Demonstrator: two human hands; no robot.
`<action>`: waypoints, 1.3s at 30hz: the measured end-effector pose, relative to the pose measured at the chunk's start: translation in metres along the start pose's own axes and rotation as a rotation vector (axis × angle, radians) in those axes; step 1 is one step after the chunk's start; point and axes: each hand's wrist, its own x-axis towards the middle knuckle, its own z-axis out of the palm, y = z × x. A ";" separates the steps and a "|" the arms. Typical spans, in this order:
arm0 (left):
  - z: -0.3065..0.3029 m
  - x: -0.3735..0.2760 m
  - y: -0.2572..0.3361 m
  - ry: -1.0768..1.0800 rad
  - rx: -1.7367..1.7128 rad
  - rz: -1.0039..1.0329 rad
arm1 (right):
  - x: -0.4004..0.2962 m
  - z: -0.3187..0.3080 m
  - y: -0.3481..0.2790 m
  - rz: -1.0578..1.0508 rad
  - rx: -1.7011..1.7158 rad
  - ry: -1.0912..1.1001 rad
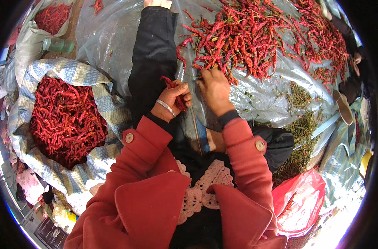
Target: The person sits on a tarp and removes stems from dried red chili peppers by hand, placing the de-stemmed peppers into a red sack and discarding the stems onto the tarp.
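My left hand (173, 98), with a metal bangle at the wrist, is closed around several dried red chili peppers (180, 102). My right hand (216, 90) is palm down at the near edge of a large heap of red chili peppers (242, 40), its fingertips touching or very near the closest ones; whether it grips any is hidden. Many chilies in the heap carry green stems. Both hands are above a plastic sheet (251, 99), between my legs. To the left, a blue-and-white striped woven sack (109, 109) with a rolled rim is full of red chilies (67, 121).
Plucked green stems (301, 133) lie in a pile at the right, above a red plastic bag (298, 208). A second sack of chilies (53, 18) and a greenish jar (58, 45) stand at the upper left. Another person's hand (357, 58) shows at the far right.
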 end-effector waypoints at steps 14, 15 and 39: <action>0.070 0.013 -0.052 -0.032 0.651 0.000 | -0.061 -0.081 0.058 0.711 1.298 0.091; 0.082 0.010 -0.051 -0.075 0.700 -0.077 | -0.066 -0.078 0.043 0.794 1.264 0.086; 0.034 0.008 -0.034 -0.118 0.274 -0.191 | -0.077 -0.057 0.038 0.417 0.102 -0.121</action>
